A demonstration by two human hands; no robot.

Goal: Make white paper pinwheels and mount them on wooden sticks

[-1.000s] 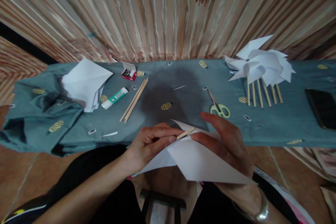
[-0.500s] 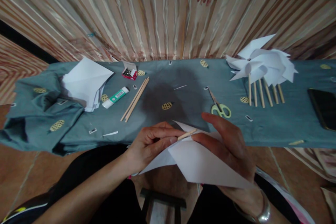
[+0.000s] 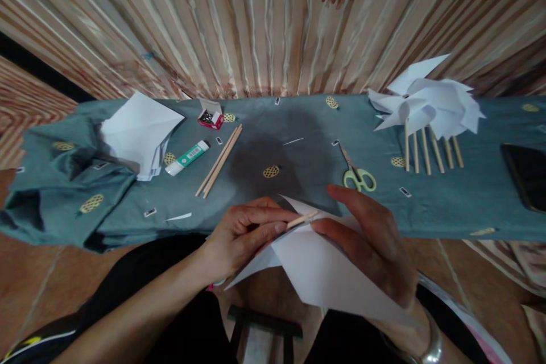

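My left hand (image 3: 249,233) pinches a thin wooden stick (image 3: 303,218) between thumb and fingers. The stick's end lies against the middle of a white paper pinwheel (image 3: 324,270), held over my lap at the table's front edge. My right hand (image 3: 375,244) grips the pinwheel from the right, one fingertip pressed at its middle beside the stick's tip and another finger raised clear of the paper. Part of this hand is hidden behind a paper blade. Whether a pin joins stick and paper is too small to tell.
Green-handled scissors (image 3: 359,178) lie just beyond my right hand. Finished pinwheels (image 3: 443,105) on sticks are stacked at right, near a black phone (image 3: 526,176). To the left are loose sticks (image 3: 222,162), a glue stick (image 3: 187,157), a small red box (image 3: 210,118) and folded paper sheets (image 3: 139,128).
Both hands keep nearly the same place and hold. The pinwheel's lower blade has tilted slightly downward, and the stick has shifted a little to the left.
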